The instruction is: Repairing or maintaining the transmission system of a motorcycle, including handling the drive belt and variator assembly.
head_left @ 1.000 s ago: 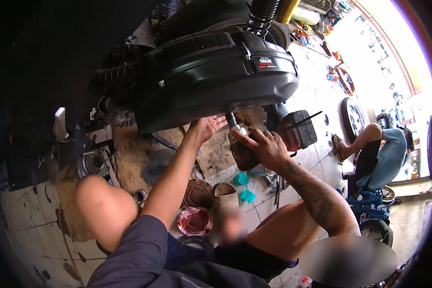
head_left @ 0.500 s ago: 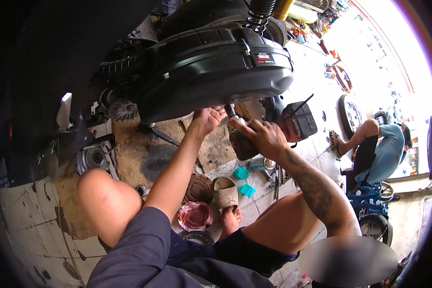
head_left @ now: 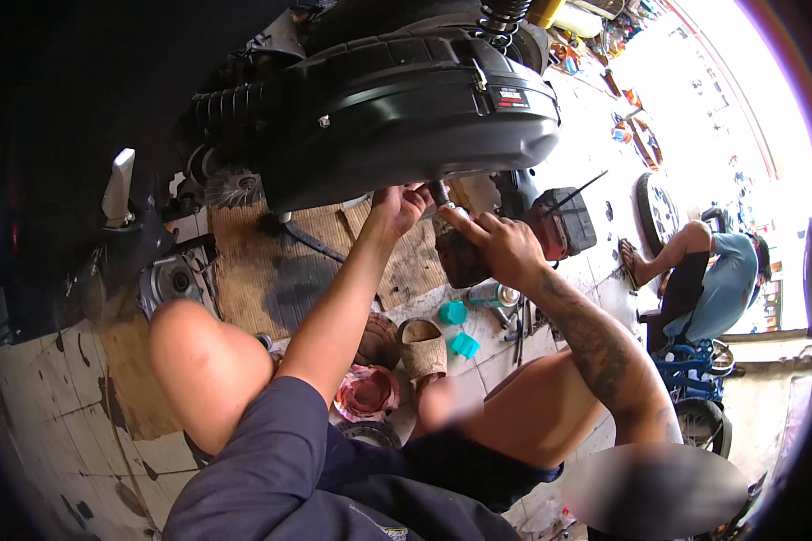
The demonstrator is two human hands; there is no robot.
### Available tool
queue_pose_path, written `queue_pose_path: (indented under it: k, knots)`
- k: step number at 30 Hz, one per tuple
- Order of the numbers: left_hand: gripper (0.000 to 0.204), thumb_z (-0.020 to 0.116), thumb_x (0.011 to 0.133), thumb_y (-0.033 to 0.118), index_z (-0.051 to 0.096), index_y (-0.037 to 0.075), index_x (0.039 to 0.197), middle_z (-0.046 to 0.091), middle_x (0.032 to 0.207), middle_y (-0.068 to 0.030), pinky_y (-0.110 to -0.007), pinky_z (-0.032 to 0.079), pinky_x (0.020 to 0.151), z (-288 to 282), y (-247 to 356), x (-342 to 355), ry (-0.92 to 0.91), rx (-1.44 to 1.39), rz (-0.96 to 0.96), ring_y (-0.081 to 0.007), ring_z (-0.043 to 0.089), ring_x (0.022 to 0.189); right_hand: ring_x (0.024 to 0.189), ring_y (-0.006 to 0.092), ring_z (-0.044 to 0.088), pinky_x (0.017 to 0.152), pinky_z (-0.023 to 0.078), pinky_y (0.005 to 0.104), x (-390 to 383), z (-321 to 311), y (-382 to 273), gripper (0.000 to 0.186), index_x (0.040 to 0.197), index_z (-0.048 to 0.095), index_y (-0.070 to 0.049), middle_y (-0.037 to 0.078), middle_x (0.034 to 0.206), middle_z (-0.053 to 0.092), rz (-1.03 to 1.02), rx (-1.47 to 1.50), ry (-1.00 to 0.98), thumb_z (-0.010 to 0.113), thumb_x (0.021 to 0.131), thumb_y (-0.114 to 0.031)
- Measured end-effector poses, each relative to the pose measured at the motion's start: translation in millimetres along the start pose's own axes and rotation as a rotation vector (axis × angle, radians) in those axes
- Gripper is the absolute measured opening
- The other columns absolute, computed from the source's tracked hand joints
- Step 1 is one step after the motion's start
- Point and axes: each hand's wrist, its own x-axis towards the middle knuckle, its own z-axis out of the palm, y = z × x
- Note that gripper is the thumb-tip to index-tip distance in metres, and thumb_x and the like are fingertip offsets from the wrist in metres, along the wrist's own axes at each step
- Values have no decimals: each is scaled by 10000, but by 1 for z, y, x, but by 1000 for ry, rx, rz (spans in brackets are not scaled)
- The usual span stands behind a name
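head view, centre of the frame: squatting on the workshop floor under a raised scooter, both arms reaching up to the lower edge of the big black engine cover (head_left: 397, 108). left hand (head_left: 399, 206) pressing against the underside of that cover, fingers curled up and partly hidden by the rim — impossible to tell whether closing on anything. right hand (head_left: 501, 245) wrapping loosely around a dark power tool (head_left: 460, 257), index finger stretched along its top, tool nose pointing up toward the same spot beside the left hand.

judging the step: apparently lining the tool up on a fastener beneath the cover, left hand steadying or locating it. next move probably calling for seating the tool tip square on the fastener before pulling the trigger, keeping the left fingers out of the way — the fastener itself hidden from view.

counting, lower centre of the frame: two small teal plastic pieces (head_left: 458, 329) lying near each other on the tiles, one woven sandal (head_left: 421, 346) just left of them, one reddish round part (head_left: 367, 393) beside the knee, a few loose hand tools (head_left: 519, 320) lying right of the teal pieces. left of the frame: one round metal engine part (head_left: 173, 281) sitting by the brown mat (head_left: 271, 270). right edge: one other person in a blue shirt (head_left: 722, 284) sitting well apart.
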Motion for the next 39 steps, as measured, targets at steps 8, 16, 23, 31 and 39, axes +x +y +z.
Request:
queue_pose_path:
  k: [8, 16, 23, 31, 39]
  knots:
    - [492, 497, 1003, 430, 487, 24, 1280, 542, 1263, -183, -588, 542, 929, 27, 1, -22, 39, -59, 65, -362, 587, 1112, 811, 310, 667, 672, 544, 438, 2, -5, 3, 894, 1547, 231, -309, 115, 925, 595, 24, 48, -86, 601, 789, -16]
    - [526, 486, 1001, 457, 477, 16, 1289, 595, 1204, -162, -473, 551, 936, -1, 1, -18, -213, 38, 157, -321, 624, 1062, 822, 328, 662, 689, 541, 446, 11, -13, -8, 799, 1535, 258, -343, 125, 979, 587, 30, 66, -98, 605, 857, -100]
    - [250, 679, 928, 155, 565, 14, 1101, 645, 992, -74, -293, 519, 877, 54, -27, -77, -159, 383, 208, -169, 649, 975, 943, 421, 647, 765, 535, 491, -8, -29, -15, 1005, 1531, 249, -340, 189, 1166, 551, 174, 328, -109, 654, 706, 67]
    - [246, 562, 996, 277, 631, 49, 1058, 685, 943, -39, -305, 531, 762, -18, 20, -150, 37, 594, -91, -132, 663, 832, 1061, 444, 621, 879, 527, 477, -7, -15, -77, 1056, 1546, 156, -156, 276, 1293, 558, -35, 617, -146, 774, 691, -109]
    - [264, 567, 987, 326, 672, 85, 1016, 707, 952, -40, -315, 526, 774, -44, 138, -193, 221, 451, 71, -169, 666, 832, 1077, 450, 614, 884, 515, 468, 84, 29, -170, 1020, 1548, 107, -181, 266, 1213, 612, -26, 963, -3, 732, 746, -98]
